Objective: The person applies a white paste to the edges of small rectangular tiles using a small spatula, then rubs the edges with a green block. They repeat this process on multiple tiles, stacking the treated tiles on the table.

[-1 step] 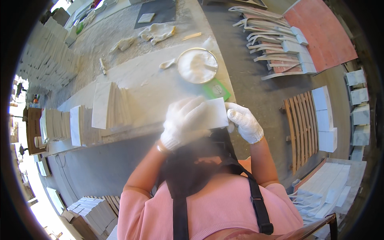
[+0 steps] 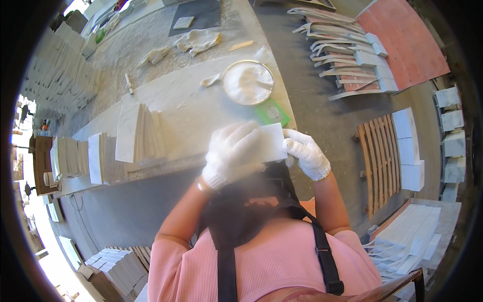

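A white rectangular tile [image 2: 271, 141] is held up in front of my apron, over the near edge of the workbench. My left hand [image 2: 229, 153], in a white knit glove, lies across its left part with the fingers bent over it. My right hand [image 2: 308, 155], gloved too, pinches the tile's right edge between thumb and fingers. A hazy patch blurs the left glove and part of the tile. Just beyond them are a green pad [image 2: 272, 112] and a round bowl of white powder [image 2: 248, 83], with a white scoop-like piece [image 2: 210, 80] beside it.
Tile stacks stand on edge along the workbench [image 2: 196, 108] at left, the nearest stack [image 2: 132, 133] closest to my left hand. Spare gloves [image 2: 198, 41] lie farther back. A wooden pallet [image 2: 378, 163] with white blocks stands on the floor at right; strapped material [image 2: 347, 55] lies beyond.
My right thumb and fingers have shifted slightly left on the tile's right edge. The left hand and the tile look unmoved.
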`<state>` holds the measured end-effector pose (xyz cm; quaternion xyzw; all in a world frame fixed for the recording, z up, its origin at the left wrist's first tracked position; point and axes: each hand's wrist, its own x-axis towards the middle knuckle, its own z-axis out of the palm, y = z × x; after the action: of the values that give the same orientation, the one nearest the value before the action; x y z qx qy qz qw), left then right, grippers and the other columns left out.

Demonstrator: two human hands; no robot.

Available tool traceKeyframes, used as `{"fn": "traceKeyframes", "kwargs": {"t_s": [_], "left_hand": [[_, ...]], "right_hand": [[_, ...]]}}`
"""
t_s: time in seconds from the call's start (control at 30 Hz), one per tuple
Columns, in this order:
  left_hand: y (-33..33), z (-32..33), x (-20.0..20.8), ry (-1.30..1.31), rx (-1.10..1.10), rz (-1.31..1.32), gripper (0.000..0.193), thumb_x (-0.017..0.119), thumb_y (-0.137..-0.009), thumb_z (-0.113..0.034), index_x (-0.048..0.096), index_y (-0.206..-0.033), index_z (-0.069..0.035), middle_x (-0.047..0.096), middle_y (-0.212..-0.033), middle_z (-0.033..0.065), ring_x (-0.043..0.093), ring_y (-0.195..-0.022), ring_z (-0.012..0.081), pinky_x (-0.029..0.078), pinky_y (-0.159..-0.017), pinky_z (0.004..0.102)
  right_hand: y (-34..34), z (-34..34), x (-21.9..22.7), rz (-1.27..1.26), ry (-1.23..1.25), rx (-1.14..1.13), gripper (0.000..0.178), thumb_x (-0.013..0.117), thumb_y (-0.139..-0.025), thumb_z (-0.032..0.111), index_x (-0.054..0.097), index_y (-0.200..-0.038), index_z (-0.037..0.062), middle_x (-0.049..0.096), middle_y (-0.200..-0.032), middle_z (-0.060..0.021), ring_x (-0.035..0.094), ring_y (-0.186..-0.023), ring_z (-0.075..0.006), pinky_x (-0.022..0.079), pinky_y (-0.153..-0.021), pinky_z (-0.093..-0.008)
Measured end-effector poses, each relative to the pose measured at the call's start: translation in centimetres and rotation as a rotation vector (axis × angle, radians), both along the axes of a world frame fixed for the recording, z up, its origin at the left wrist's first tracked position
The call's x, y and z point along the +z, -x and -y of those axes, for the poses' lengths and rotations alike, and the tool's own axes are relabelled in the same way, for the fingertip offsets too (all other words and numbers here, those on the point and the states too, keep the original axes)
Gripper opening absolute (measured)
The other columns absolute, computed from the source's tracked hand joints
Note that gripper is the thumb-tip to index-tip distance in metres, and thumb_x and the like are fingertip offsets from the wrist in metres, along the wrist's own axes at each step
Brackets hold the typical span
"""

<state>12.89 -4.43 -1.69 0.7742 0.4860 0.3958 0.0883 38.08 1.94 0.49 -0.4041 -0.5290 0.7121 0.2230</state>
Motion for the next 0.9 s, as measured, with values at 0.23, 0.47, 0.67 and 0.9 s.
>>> {"fn": "traceKeyframes", "kwargs": {"t_s": [0.23, 0.47, 0.67, 0.9], "left_hand": [[-0.5, -0.4, 1.4, -0.135, 0.01, -0.121, 0.07, 0.088, -0.054, -0.03, 0.069, -0.118, -0.011, 0.068, -0.124, 0.0112, 0.067, -0.105, 0.0349, 0.054, -0.085, 0.0472], [-0.5, 0.1, 1.8, -0.054, 0.002, -0.175, 0.082, 0.093, -0.055, -0.035, 0.067, -0.129, -0.01, 0.065, -0.136, 0.0121, 0.063, -0.119, 0.0363, 0.049, -0.099, 0.0496], [0.7, -0.4, 2.4, 0.155, 0.038, -0.142, 0.084, 0.09, -0.068, -0.04, 0.06, -0.139, -0.005, 0.068, -0.132, 0.0158, 0.064, -0.119, 0.0396, 0.048, -0.101, 0.0496], [1.9, -0.9, 2.7, 0.619, 0.052, -0.08, 0.037, 0.072, -0.089, -0.038, 0.074, -0.115, -0.011, 0.073, -0.1, 0.0164, 0.07, -0.092, 0.0382, 0.054, -0.08, 0.045]], "right_hand": [[1.2, 0.2, 0.9, 0.076, 0.038, -0.019, 0.049, 0.072, -0.095, 0.028, 0.067, -0.135, -0.0019, 0.074, -0.101, -0.0041, 0.062, -0.075, -0.0081, 0.048, -0.064, -0.0241], [1.3, 0.1, 0.4, 0.048, 0.025, -0.028, 0.042, 0.07, -0.094, 0.019, 0.071, -0.13, -0.0013, 0.075, -0.101, -0.003, 0.063, -0.079, -0.0079, 0.05, -0.069, -0.0243], [1.8, 0.2, 0.2, -0.006, 0.035, -0.053, 0.044, 0.068, -0.095, 0.016, 0.067, -0.136, -0.0012, 0.073, -0.107, -0.0025, 0.062, -0.085, -0.0081, 0.048, -0.075, -0.0247], [2.6, 0.3, -0.4, 0.062, -0.04, -0.01, 0.04, 0.072, -0.094, 0.015, 0.07, -0.131, -0.0008, 0.074, -0.106, -0.0019, 0.062, -0.088, -0.0071, 0.05, -0.077, -0.0246]]}}
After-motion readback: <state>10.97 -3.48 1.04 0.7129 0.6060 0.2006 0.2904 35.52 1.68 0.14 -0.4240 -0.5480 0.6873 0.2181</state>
